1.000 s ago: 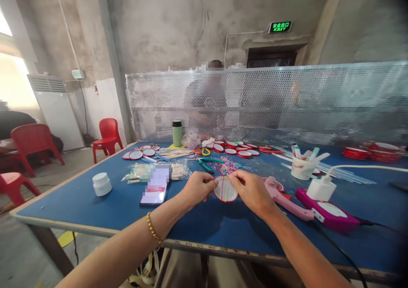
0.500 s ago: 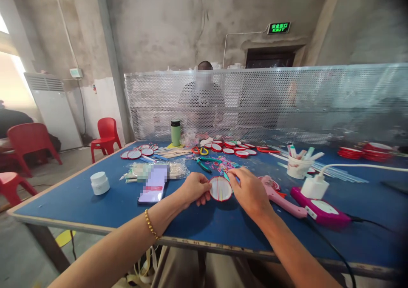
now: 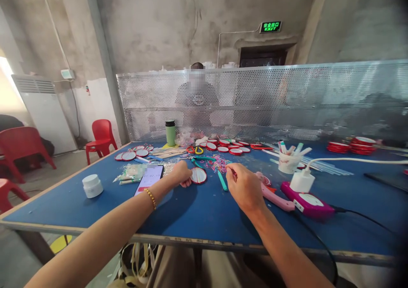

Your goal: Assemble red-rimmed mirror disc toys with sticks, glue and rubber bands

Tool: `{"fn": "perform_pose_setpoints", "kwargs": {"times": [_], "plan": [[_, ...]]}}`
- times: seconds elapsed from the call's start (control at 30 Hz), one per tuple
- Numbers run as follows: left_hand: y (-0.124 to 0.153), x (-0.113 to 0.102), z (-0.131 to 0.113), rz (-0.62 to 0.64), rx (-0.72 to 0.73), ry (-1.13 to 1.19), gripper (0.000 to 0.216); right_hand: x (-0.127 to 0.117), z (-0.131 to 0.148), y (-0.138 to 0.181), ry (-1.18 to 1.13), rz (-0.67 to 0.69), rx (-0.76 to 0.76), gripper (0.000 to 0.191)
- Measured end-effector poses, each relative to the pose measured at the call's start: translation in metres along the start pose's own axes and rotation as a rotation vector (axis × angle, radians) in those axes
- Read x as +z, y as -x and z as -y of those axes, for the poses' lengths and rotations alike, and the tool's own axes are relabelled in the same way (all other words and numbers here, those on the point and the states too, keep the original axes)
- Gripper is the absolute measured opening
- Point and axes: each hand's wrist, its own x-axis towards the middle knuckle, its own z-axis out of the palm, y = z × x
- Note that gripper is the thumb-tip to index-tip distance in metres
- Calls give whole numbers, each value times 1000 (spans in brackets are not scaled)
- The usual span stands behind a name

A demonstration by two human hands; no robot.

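Observation:
My left hand (image 3: 182,174) is closed on the left edge of a small round white disc with a red rim (image 3: 199,175), held low over the table and showing faint stripes across its face. To the right, my right hand (image 3: 245,186) has its fingers curled together; whether something small is pinched in them is hidden. Just left of those fingers lies a teal marker-like stick (image 3: 222,181). Beyond it spreads a heap of small colourful rubber bands (image 3: 219,163). Green-handled pliers (image 3: 198,162) rest behind the disc.
A phone (image 3: 149,181) lies by my left forearm, with a white jar (image 3: 92,186) further left. A pink glue gun (image 3: 276,198), a magenta power bank-like box (image 3: 306,201) and a cup of markers (image 3: 289,162) stand right. More red-rimmed discs (image 3: 236,151) lie behind.
My hands have moved apart. The left hand has carried the disc leftward, away from my right hand. The teal stick now shows on the table between them.

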Motion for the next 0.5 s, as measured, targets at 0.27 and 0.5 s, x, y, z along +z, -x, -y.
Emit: {"fn": "perform_pose_setpoints", "kwargs": {"times": [0.27, 0.5], "plan": [[-17, 1, 1, -24, 42, -332, 28, -6, -1, -2, 64, -34, 31, 23], [-23, 0, -5, -77, 94, -607, 16, -5, -3, -2, 77, -105, 24, 24]]}}
